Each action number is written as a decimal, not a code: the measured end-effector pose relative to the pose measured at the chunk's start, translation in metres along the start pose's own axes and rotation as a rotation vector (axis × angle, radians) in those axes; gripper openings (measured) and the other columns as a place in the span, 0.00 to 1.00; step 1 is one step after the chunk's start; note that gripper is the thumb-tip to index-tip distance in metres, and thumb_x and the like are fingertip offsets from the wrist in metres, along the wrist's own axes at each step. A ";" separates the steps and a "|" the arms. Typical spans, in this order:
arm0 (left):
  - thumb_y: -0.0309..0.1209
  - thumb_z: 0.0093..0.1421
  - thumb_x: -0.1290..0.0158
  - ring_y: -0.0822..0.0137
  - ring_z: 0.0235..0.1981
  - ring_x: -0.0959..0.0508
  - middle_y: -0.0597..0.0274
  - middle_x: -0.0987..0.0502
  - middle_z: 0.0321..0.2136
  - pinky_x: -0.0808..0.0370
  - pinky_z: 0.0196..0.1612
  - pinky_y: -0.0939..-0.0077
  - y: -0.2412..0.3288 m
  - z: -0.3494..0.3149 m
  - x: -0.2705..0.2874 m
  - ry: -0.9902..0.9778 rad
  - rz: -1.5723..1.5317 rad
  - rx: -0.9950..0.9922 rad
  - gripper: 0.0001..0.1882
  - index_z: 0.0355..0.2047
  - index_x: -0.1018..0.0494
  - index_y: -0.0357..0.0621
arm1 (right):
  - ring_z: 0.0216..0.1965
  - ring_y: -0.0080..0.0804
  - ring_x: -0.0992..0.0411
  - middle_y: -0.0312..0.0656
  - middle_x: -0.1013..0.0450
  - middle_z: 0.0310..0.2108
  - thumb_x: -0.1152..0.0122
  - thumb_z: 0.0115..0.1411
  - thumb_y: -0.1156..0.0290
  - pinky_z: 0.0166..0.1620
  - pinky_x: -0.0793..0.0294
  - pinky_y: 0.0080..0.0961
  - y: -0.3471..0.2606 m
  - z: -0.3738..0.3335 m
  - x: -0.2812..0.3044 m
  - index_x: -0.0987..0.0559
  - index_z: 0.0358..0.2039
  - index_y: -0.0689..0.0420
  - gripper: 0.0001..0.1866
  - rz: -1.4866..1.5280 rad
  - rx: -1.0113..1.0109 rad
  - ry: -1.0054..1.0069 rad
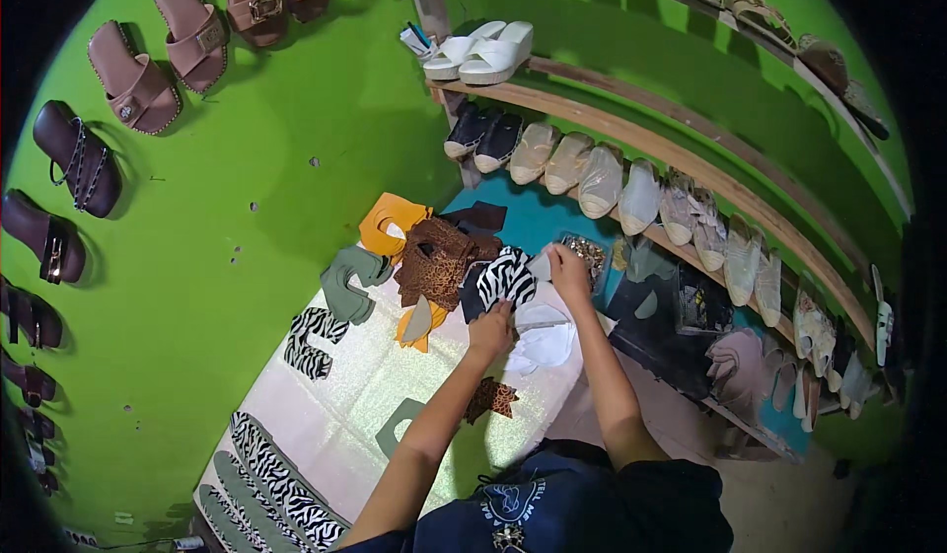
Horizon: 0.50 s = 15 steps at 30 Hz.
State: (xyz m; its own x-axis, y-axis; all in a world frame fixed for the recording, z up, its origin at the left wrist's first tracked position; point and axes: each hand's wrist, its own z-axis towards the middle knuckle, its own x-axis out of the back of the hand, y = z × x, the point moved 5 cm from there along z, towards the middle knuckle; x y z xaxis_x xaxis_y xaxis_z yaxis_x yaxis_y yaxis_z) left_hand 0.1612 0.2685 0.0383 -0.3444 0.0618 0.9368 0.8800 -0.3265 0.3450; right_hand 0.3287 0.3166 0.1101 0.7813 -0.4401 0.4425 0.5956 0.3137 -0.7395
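My left hand (490, 328) has its fingers closed at the near edge of a black-and-white zebra-print cut piece (507, 275). Dark material lies under and beside that piece. My right hand (569, 275) pinches a pale grey-white piece (540, 265) just right of the zebra print. Close beyond it sits a clear box of small shiny metal bits (586, 253). Below my hands lie white cut pieces (543, 336). Leopard-print pieces (432, 262) are heaped to the left, and a small leopard-print piece (491, 400) lies near my left forearm.
Orange (387, 220) and green (350, 282) cutouts lie along the table's (345, 395) left side. Zebra-print and green sole shapes (281, 479) fill its near left corner. Wooden racks of shoes (631, 119) line the right. Sandals (133, 79) hang on the green wall.
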 end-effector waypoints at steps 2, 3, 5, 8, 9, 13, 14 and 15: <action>0.32 0.49 0.53 0.53 0.36 0.26 0.60 0.31 0.45 0.29 0.36 0.58 0.002 -0.002 0.003 0.003 -0.027 0.008 0.22 0.47 0.36 0.48 | 0.28 0.53 0.32 0.54 0.30 0.25 0.53 0.57 0.66 0.30 0.33 0.35 -0.011 0.004 0.013 0.27 0.31 0.63 0.12 -0.025 -0.076 -0.063; 0.32 0.50 0.54 0.52 0.36 0.26 0.60 0.30 0.44 0.29 0.36 0.58 0.006 -0.001 0.006 -0.003 -0.053 0.009 0.21 0.47 0.36 0.48 | 0.27 0.50 0.32 0.52 0.31 0.26 0.51 0.57 0.67 0.31 0.34 0.32 -0.008 0.004 0.016 0.26 0.32 0.62 0.11 0.026 -0.057 -0.039; 0.32 0.52 0.54 0.49 0.36 0.27 0.54 0.30 0.40 0.30 0.37 0.58 0.007 -0.003 0.015 0.038 -0.187 -0.019 0.22 0.48 0.37 0.43 | 0.29 0.46 0.32 0.49 0.31 0.28 0.49 0.56 0.68 0.32 0.34 0.31 -0.018 0.000 0.020 0.25 0.32 0.61 0.10 0.080 0.049 -0.088; 0.30 0.52 0.52 0.48 0.37 0.28 0.50 0.30 0.40 0.31 0.38 0.59 -0.007 -0.014 0.037 0.395 -0.468 0.027 0.23 0.49 0.39 0.39 | 0.28 0.33 0.35 0.41 0.35 0.27 0.48 0.55 0.72 0.31 0.36 0.24 -0.040 -0.011 0.013 0.23 0.33 0.60 0.08 0.198 0.124 -0.215; 0.30 0.51 0.50 0.47 0.38 0.29 0.45 0.31 0.40 0.32 0.40 0.61 0.002 -0.022 0.060 0.515 -0.429 0.025 0.25 0.50 0.41 0.36 | 0.28 0.30 0.36 0.40 0.36 0.26 0.48 0.55 0.73 0.30 0.37 0.22 -0.044 -0.017 0.014 0.23 0.33 0.60 0.08 0.242 0.107 -0.273; 0.29 0.46 0.44 0.50 0.43 0.32 0.50 0.32 0.42 0.35 0.46 0.63 -0.002 -0.053 0.102 0.687 -0.269 -0.124 0.24 0.45 0.35 0.41 | 0.27 0.23 0.39 0.36 0.38 0.26 0.47 0.54 0.77 0.29 0.39 0.18 -0.066 -0.043 0.000 0.22 0.33 0.58 0.07 0.423 0.114 -0.451; 0.28 0.45 0.44 0.51 0.43 0.32 0.51 0.31 0.41 0.35 0.45 0.64 -0.010 -0.063 0.104 0.671 -0.215 -0.126 0.21 0.42 0.33 0.41 | 0.28 0.23 0.39 0.36 0.38 0.26 0.47 0.53 0.78 0.30 0.38 0.18 -0.074 -0.051 -0.007 0.22 0.33 0.59 0.07 0.459 0.116 -0.504; 0.27 0.45 0.44 0.52 0.42 0.31 0.52 0.31 0.41 0.35 0.44 0.65 -0.018 -0.074 0.106 0.653 -0.161 -0.127 0.18 0.38 0.32 0.41 | 0.30 0.23 0.37 0.36 0.37 0.28 0.47 0.54 0.78 0.31 0.37 0.18 -0.081 -0.058 -0.014 0.23 0.33 0.60 0.07 0.524 0.106 -0.564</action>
State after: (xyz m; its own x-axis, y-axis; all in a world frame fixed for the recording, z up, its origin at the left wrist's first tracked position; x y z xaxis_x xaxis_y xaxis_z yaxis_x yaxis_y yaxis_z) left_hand 0.0843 0.2113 0.1273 -0.6295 -0.4497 0.6336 0.7699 -0.4711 0.4305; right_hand 0.2586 0.2483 0.1338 0.9258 0.2733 0.2611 0.1151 0.4541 -0.8835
